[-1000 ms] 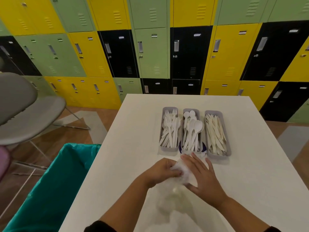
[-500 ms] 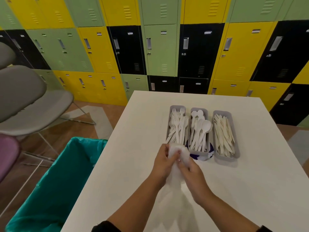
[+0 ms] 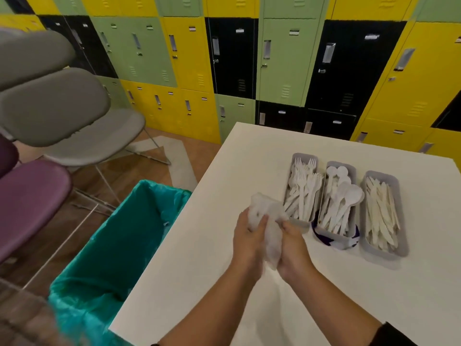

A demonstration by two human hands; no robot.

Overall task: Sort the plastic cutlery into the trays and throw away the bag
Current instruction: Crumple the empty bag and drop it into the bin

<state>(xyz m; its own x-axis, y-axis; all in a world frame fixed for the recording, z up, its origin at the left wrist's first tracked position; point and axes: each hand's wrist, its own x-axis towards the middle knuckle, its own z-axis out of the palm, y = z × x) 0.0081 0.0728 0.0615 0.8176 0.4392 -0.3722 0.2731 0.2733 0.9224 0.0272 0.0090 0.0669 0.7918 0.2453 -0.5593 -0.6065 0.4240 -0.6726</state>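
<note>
Lockers [image 3: 282,58] in yellow, green and black fill the wall behind the white table [image 3: 204,245]. Clear plastic bag [image 3: 268,221], crumpled, held above the table just in front of the trays. My left hand [image 3: 248,242] has fingers curled round its left side; my right hand [image 3: 293,245] grips the right side, thumb pressed into the plastic; the bag is bunched between both palms. Just beyond it, three grey trays side by side: fork tray [image 3: 303,188] nearest the bag, spoon tray [image 3: 338,201] in the middle, knife tray [image 3: 384,213] on the right, each filled with white cutlery. Something dark blue and white [image 3: 315,232] shows under the near end of the spoon tray; cannot tell what. Left of the table edge, a bin with a teal liner [image 3: 112,258], mouth open. Beyond it, a grey chair [image 3: 64,113] and a purple chair [image 3: 30,203] on the wood floor.
</note>
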